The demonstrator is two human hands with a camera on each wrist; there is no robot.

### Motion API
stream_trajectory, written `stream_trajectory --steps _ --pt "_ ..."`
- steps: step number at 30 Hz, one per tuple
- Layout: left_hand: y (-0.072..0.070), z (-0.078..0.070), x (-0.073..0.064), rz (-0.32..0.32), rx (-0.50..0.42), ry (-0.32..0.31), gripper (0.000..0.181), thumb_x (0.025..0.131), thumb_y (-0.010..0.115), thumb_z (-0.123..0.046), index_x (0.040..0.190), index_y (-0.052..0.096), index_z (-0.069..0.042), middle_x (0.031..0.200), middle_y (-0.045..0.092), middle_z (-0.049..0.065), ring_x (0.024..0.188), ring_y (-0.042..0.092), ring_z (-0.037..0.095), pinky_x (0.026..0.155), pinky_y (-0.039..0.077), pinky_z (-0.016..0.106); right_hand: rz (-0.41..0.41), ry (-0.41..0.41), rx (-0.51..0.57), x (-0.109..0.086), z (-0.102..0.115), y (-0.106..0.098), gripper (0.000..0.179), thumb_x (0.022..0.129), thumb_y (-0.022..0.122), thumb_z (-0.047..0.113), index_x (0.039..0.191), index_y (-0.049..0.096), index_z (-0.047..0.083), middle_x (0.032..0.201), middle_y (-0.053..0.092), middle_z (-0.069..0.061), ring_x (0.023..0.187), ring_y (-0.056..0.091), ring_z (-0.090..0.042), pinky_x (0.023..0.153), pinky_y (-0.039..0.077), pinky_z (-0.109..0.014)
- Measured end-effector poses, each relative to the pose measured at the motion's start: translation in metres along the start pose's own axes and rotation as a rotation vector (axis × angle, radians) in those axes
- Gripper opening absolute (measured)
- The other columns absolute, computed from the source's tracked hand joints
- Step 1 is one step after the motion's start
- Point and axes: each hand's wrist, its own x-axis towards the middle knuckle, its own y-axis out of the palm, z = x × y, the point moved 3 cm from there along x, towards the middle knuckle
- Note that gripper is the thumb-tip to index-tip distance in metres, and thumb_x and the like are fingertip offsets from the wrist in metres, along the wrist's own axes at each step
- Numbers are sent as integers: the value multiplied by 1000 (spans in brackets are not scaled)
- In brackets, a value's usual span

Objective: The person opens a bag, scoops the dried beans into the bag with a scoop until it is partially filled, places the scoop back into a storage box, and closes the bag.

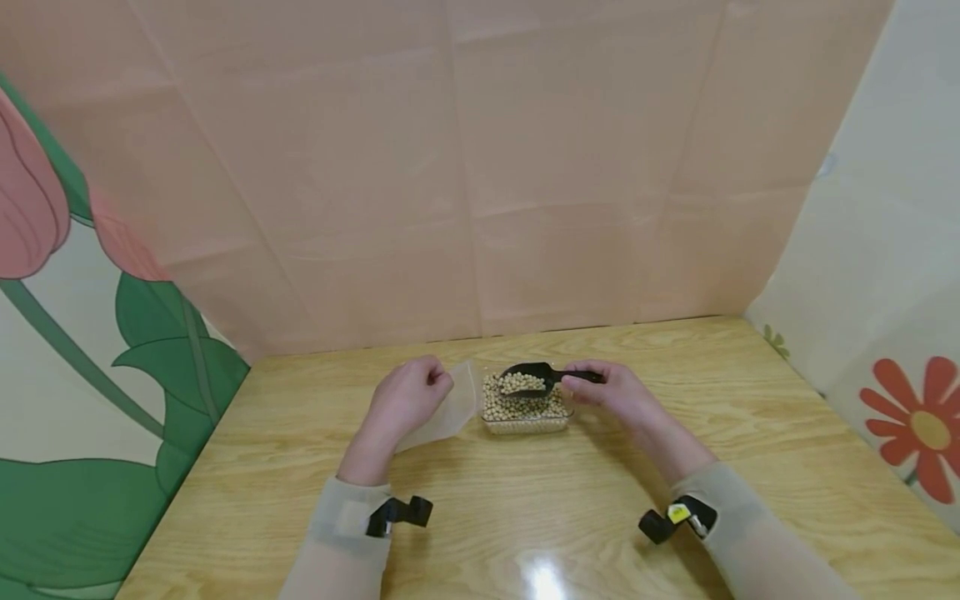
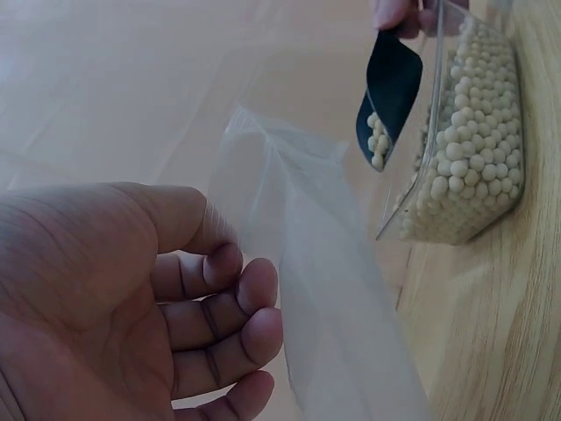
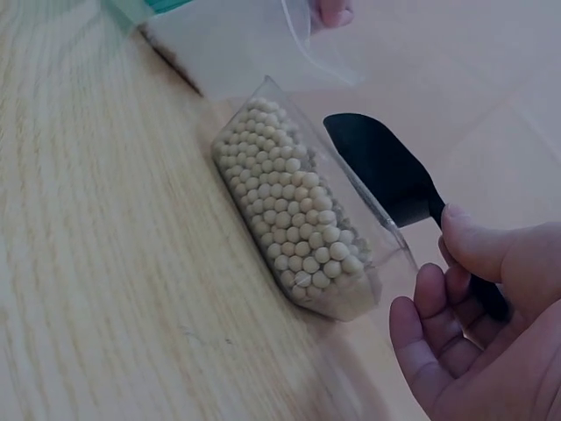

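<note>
A clear plastic box (image 1: 527, 426) full of pale round beans (image 3: 289, 193) stands on the wooden table in front of me. My right hand (image 1: 611, 390) grips the handle of a black scoop (image 3: 386, 162). In the head view the scoop lies over the box's top, with a heap of beans (image 1: 522, 382) in its bowl. Left of the box, my left hand (image 1: 407, 397) pinches the upper edge of a translucent plastic bag (image 2: 324, 237) between thumb and forefinger; its other fingers curl loosely. The bag hangs close beside the box.
The wooden table (image 1: 495, 517) reaches back to a pinkish cloth (image 1: 465, 208) hung behind it. A tulip-patterned panel (image 1: 75, 375) borders the left side, and a white one with a red flower (image 1: 930, 429) borders the right. Each forearm wears a black wrist camera (image 1: 401, 512).
</note>
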Motion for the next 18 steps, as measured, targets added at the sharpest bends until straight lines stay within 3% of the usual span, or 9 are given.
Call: stream_trajectory --steps 13,18 --pt "3 0 1 -23 -22 15 19 105 58 -13 87 61 -13 77 58 2 64 48 19 64 39 35 2 -16 43 -3 12 -5 49 107 76 29 143 64 -2 139 68 -11 121 72 -32 112 49 -44" --pt "3 -1 2 -25 -31 10 19 106 58 -13 88 62 -13 78 59 2 65 48 19 63 39 35 -1 -25 46 -6 19 -5 50 107 76 30 144 63 -2 141 66 -11 118 72 -29 116 44 -47"
